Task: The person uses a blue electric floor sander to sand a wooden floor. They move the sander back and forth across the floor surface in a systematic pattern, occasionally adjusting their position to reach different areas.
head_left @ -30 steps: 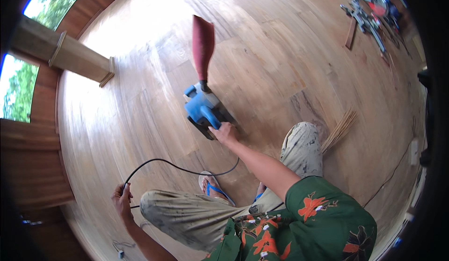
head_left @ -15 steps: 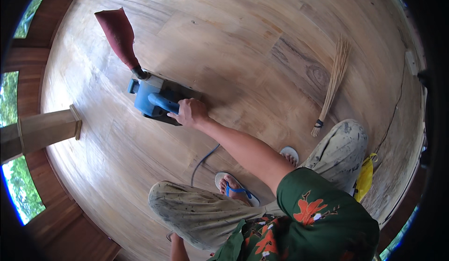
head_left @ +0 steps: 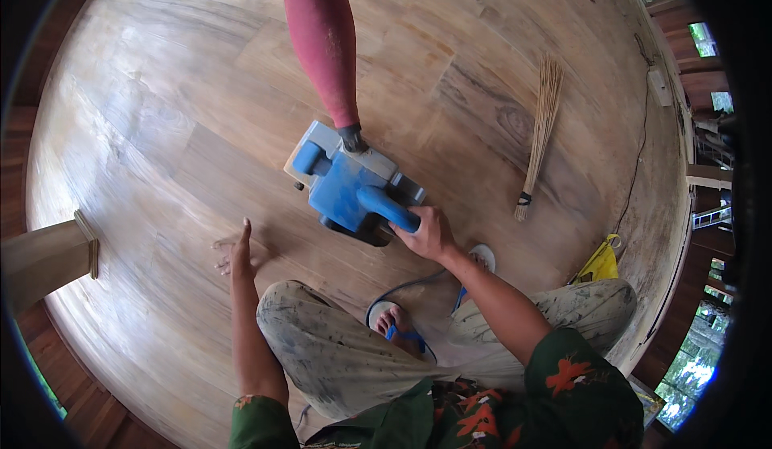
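Left of the stick broom [head_left: 540,131], we see the right hand [head_left: 428,233] wrapped round the rear handle [head_left: 389,208] of the blue sander [head_left: 342,194], presumably for control; farther left of that broom, the left hand [head_left: 240,254] is spread, empty (perhaps for balance), its contact with the floor [head_left: 145,208] unclear.

Ahead of me is the sander [head_left: 342,195], my right hand [head_left: 426,233] around its handle [head_left: 386,206], the dust bag [head_left: 326,39] beyond it. My left hand [head_left: 236,254] is to the sander's left (the post [head_left: 48,257] stands farther out). On the floor [head_left: 185,103] to the right of the sander lies the stick broom [head_left: 541,131].
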